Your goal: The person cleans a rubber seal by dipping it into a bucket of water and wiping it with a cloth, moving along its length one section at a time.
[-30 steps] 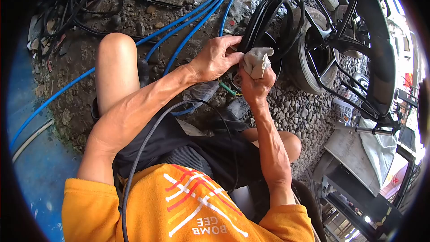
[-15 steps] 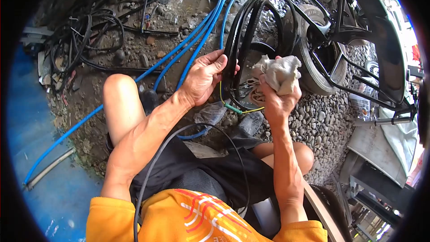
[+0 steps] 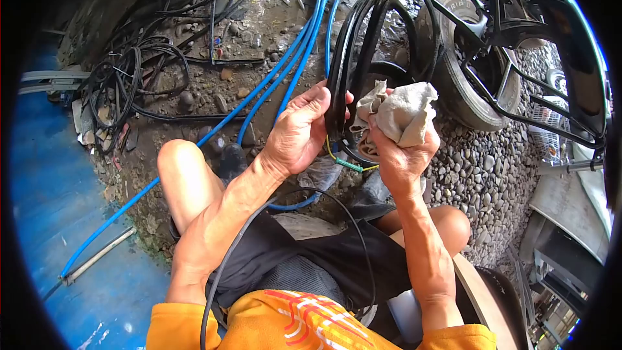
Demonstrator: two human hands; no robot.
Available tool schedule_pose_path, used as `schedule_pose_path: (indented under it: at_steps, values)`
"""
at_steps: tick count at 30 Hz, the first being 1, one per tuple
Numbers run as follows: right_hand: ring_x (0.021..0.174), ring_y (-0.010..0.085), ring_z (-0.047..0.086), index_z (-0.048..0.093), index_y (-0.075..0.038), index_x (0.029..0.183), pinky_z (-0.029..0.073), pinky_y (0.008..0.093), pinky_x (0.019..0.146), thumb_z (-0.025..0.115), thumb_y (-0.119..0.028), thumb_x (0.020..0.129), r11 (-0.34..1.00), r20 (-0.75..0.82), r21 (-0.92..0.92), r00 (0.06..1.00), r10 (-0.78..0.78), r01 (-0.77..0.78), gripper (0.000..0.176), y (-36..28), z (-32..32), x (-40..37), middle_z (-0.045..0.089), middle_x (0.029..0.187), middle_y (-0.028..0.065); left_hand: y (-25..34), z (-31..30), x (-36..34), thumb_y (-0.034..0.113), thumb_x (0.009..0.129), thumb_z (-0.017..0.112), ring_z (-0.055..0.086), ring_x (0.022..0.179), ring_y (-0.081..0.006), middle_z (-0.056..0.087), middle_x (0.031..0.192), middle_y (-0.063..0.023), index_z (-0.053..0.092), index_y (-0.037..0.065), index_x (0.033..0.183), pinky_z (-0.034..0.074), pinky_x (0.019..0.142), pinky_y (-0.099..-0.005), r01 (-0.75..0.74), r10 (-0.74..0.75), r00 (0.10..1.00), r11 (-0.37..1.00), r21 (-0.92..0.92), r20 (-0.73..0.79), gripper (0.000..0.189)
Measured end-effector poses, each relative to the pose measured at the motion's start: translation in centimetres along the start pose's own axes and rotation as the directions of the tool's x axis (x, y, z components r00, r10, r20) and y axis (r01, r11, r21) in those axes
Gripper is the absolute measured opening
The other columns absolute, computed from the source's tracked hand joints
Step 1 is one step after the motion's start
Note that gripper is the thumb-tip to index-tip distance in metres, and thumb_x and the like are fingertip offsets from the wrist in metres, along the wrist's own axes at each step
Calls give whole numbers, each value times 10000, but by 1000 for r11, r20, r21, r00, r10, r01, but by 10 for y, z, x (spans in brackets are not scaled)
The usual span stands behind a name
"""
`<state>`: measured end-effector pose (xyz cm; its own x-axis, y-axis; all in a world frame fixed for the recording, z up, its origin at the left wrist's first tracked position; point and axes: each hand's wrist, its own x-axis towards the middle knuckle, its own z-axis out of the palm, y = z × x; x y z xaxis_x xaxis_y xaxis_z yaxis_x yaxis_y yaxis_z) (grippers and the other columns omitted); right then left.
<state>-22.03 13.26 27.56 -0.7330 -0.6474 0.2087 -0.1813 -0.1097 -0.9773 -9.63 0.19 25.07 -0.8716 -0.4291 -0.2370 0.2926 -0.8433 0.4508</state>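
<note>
My left hand is closed around the near side of a coil of thick black cable, its thumb on top and fingertips showing past the far side. The coil's loops stand up from the ground and arch to the right. In my right hand is a crumpled grey rag, bunched up just right of the coil. Below the coil, between my hands, runs a thin yellow wire with a green sleeve. What lies behind the rag is partly hidden.
Blue hoses cross the dirt in front of my left knee. A tangle of black cables lies at the far left. On the right, a tyre and a black metal frame stand over gravel. A thin black cord loops over my lap.
The view has shifted slightly, so the surroundings appear further right and lower. My left hand stays on the cable coil. The rag has changed shape a little in my right hand.
</note>
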Motion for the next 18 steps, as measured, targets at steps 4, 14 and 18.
schedule_pose_path:
  at_steps: [4, 14, 18]
  values:
    - [980, 142, 655, 651, 22, 1124, 532, 304, 884, 761, 85, 775, 999, 30, 39, 999, -10, 9, 371, -2, 9, 4, 702, 1075, 78, 2, 5, -5, 195, 1045, 510, 656, 987, -157, 687, 1157, -107, 572, -2, 1320, 530, 913, -319, -12, 9, 997, 999, -43, -81, 344]
    - [829, 358, 661, 689, -14, 946, 537, 401, 729, 751, 12, 654, 775, 337, -316, 828, -448, 548, 301, -32, 28, 32, 665, 949, 175, -6, -16, -7, 168, 1028, 550, 650, 1065, -143, 683, 1198, -75, 619, 19, 1257, 523, 939, -302, -21, 20, 1000, 992, -127, -10, 281]
    - [771, 337, 589, 639, -28, 900, 484, 409, 671, 739, -48, 613, 640, 537, -402, 735, -414, 655, 305, -35, 42, 38, 622, 929, 122, -8, -15, -13, 156, 1019, 564, 667, 977, -109, 697, 1106, -54, 649, 18, 1137, 539, 852, -255, -54, 65, 997, 979, -196, 49, 200]
